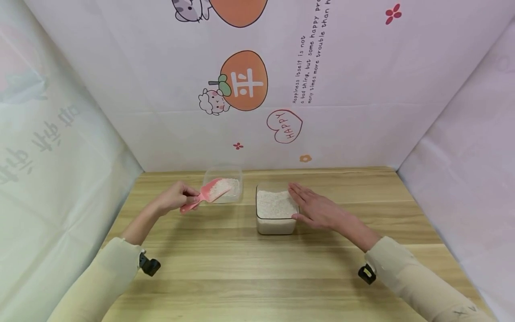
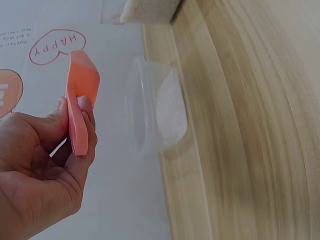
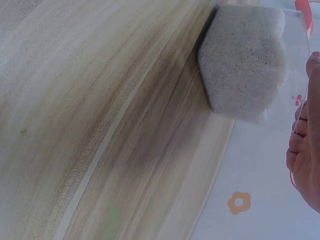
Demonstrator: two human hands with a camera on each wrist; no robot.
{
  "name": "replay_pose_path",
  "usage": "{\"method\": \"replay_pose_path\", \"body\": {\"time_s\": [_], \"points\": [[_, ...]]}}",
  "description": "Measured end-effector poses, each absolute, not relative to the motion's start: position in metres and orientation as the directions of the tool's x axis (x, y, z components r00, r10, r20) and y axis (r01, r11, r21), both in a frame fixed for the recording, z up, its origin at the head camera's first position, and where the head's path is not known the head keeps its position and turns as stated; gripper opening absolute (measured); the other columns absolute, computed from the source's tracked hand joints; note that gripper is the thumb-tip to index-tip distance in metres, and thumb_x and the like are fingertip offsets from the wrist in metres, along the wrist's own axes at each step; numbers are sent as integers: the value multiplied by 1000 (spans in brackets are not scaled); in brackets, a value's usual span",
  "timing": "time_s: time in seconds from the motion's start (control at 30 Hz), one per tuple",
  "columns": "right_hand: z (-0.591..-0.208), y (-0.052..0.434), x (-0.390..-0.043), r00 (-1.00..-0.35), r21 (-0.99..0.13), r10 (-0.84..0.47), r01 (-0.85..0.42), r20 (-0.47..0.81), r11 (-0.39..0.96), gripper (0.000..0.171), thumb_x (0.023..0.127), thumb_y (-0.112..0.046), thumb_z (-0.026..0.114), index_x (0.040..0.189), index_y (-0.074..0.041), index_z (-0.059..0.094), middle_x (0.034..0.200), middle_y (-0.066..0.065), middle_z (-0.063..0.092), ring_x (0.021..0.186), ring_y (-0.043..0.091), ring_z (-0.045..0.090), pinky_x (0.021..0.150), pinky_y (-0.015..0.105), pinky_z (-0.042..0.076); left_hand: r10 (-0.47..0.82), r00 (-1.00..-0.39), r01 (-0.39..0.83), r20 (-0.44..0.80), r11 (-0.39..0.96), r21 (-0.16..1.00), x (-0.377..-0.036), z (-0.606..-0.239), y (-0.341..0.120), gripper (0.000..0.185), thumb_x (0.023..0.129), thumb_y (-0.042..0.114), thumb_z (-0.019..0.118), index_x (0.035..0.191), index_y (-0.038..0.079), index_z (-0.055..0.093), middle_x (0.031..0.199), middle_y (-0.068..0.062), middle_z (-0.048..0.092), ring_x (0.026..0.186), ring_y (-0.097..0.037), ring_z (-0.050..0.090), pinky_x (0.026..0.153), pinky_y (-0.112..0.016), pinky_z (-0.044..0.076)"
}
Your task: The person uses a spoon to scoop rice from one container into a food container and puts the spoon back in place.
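Observation:
My left hand [image 1: 175, 197] grips the handle of a pink scoop [image 1: 209, 192] [image 2: 80, 100] loaded with white grains, held over a small clear container [image 1: 225, 184] [image 2: 157, 112] with a little of the grains in it. To its right stands a larger clear square container [image 1: 276, 210] [image 3: 245, 65] nearly full of the same white grains. My right hand [image 1: 315, 208] [image 3: 305, 160] lies flat with straight fingers against that container's right rim.
A light wooden table [image 1: 249, 264] carries both containers near its back edge. A printed backdrop [image 1: 257, 80] rises behind, and cloth walls close in the left and right sides. Black wrist cameras [image 1: 149, 264] sit on both sleeves.

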State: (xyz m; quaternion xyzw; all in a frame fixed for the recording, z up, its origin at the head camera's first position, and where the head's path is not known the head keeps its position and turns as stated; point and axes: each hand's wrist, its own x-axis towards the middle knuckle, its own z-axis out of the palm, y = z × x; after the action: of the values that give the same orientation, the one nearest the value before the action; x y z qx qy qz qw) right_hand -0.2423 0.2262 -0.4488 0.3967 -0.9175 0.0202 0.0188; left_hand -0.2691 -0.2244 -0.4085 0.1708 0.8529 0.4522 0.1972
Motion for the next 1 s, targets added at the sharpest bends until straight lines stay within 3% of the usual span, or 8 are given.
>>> {"method": "replay_pose_path", "body": {"time_s": [0.2,0.37,0.57,0.73,1.0], "points": [[-448,227,-242,-689,-26,-724,-725,42,688,76,104,-44,45,154,7,22,163,25,21,152,36,22,121,49,27,364,-914,80,-179,595,799,-273,-413,-233,26,97,-5,52,116,-18,64,90,-26,72,60,-6,61,52,-20,47],[-449,227,-241,-694,-34,-719,-720,34,693,75,104,-44,45,154,7,21,163,25,20,153,36,21,121,49,26,301,-938,70,-169,644,762,-282,-419,-235,27,95,-3,54,115,-18,64,82,-18,74,62,-14,66,50,-20,47],[-450,227,-240,-696,-36,-717,-718,39,695,75,104,-44,45,154,7,23,163,25,19,152,36,21,121,49,26,266,-956,116,-124,729,674,-287,-419,-230,24,94,2,59,108,-13,70,74,-13,74,53,-6,58,48,-22,45],[-450,227,-240,-694,-40,-719,-720,40,693,75,104,-44,44,154,8,23,164,24,18,153,36,21,121,49,26,272,-959,173,-83,788,591,-293,-421,-225,25,93,6,61,105,-12,72,73,-14,75,49,-5,56,47,-22,44],[-449,226,-241,-695,-49,-717,-719,45,694,75,104,-44,46,154,7,22,163,24,19,153,35,20,121,48,26,236,-969,163,-74,835,526,-297,-418,-215,24,90,9,63,103,-7,75,71,-11,75,46,-5,56,49,-23,43]]}}
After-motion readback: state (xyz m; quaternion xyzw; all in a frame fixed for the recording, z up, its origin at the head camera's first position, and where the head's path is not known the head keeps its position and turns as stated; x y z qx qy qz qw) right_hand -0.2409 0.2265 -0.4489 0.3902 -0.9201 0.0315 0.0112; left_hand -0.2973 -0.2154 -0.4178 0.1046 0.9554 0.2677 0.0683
